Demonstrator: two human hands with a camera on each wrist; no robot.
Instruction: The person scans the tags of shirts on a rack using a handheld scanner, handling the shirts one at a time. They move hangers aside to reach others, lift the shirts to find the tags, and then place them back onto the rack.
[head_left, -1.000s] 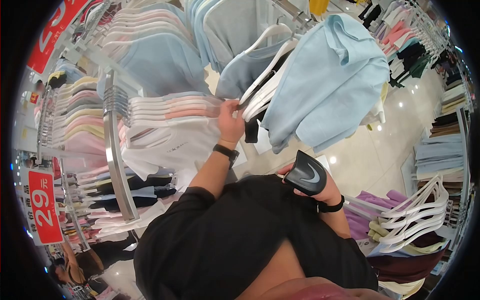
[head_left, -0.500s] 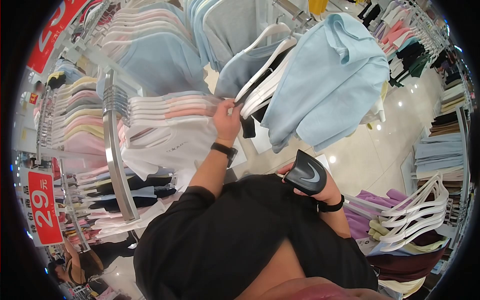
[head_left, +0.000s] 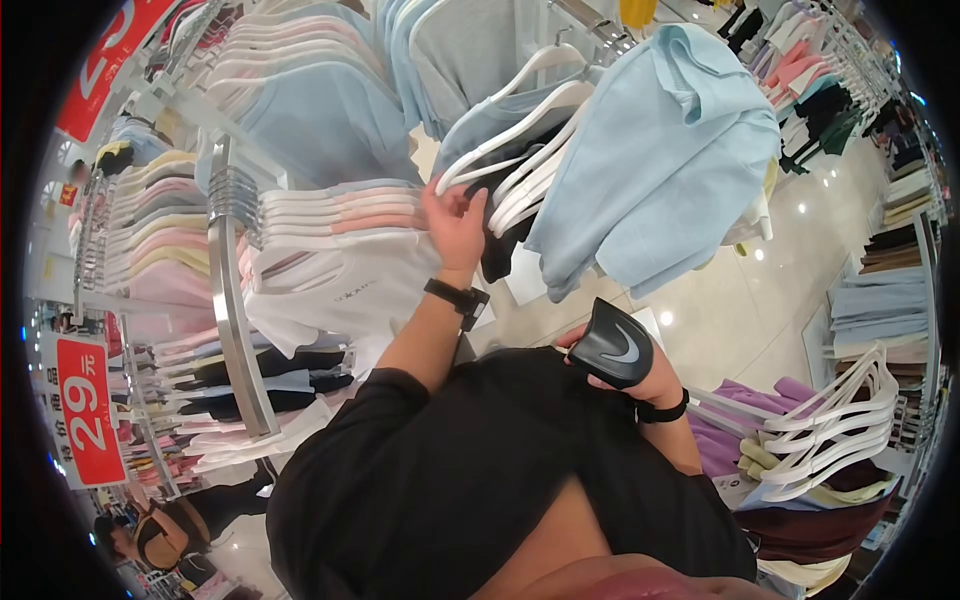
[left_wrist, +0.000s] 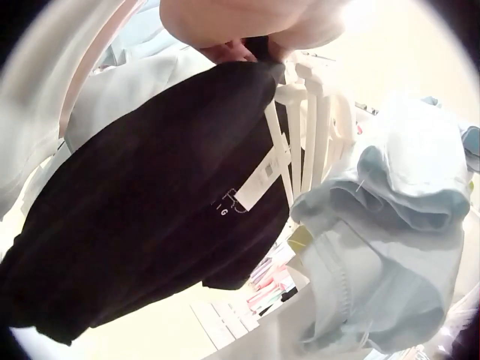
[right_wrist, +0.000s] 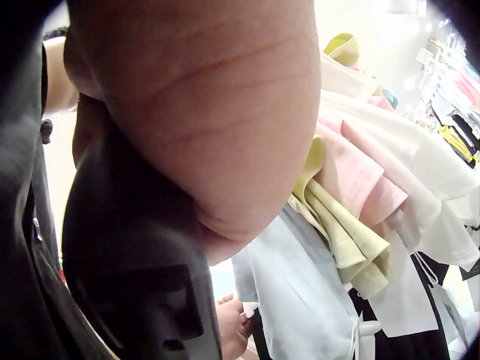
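Observation:
My left hand (head_left: 458,230) is at the lower end of a white hanger (head_left: 545,102) on the rack. In the left wrist view its thumb and fingers pinch the shoulder of a black top (left_wrist: 142,195), which hangs down with small white lettering and a white tag (left_wrist: 262,178). More white hangers stand close to the right of that hand, and beyond them hangs a light-blue garment (head_left: 650,180). By my front, my right hand (head_left: 660,378) grips a black curved object (head_left: 612,348) with a grey swoosh; its underside shows dark in the right wrist view.
White and pink tops (head_left: 340,270) hang in a row left of the left hand, beside a metal rail (head_left: 235,300). A red 29 price sign (head_left: 85,412) stands at far left. Bare white hangers (head_left: 830,430) and purple clothes are at right. Another person (head_left: 170,525) is at lower left.
My left hand has moved a little left, drawing the hanger end and black top away from the hangers on the right. The right hand and its black object stay put.

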